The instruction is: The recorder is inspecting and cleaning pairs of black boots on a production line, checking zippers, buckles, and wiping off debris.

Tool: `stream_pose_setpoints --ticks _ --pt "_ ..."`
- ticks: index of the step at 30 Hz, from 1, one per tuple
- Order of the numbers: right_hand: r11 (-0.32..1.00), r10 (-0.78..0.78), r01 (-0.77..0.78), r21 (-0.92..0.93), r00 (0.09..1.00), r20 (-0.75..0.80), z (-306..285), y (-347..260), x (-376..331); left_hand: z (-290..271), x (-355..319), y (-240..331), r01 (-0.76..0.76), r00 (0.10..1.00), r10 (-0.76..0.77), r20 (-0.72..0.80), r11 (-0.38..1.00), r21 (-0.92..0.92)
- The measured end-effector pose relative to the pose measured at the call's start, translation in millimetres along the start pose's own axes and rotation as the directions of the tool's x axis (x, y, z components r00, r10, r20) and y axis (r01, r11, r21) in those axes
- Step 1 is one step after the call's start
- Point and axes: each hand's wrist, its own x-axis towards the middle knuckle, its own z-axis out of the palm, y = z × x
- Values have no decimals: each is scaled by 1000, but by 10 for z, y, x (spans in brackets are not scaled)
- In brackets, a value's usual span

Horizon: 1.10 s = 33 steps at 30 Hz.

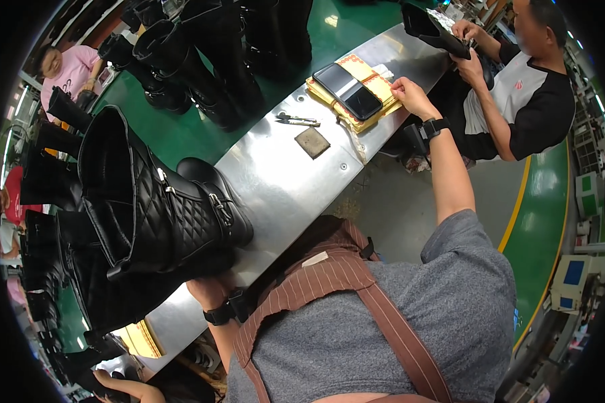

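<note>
My right hand [415,99] reaches to the right edge of a stack of yellow printed sheets [323,92], its thumb and fingertips pinched together there. Whatever lies in the pinch is too small to make out. A dark phone [348,91] rests on the stack. My left hand [210,291] is low at the left, beside a tall black boot [181,201] with quilted panels, straps and silver buckles. The boot hides its fingers, so its grip cannot be seen. Another black boot [81,269] stands just left of it.
A metal-topped bench [275,171] runs diagonally, holding a small brown square block [312,143] and thin dark tools [297,120]. Many black boots [208,60] stand on the green surface [161,131] beyond. A co-worker [517,101] handles a black boot at the upper right; others work at the left.
</note>
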Motion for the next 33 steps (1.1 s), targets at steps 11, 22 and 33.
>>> stream_pose_setpoints --ticks 11,22,33 --pt "977 200 -196 -80 979 47 -37 -8 80 134 -40 266 282 945 -124 304 783 -555" --pt "390 -816 607 693 576 -46 -885 -4042 -1059 151 80 79 354 934 -158 319 505 -787" --pt "-9 -1000 864 503 -8 -6 -514 -5377 -1829 147 55 521 216 963 25 269 528 -821"
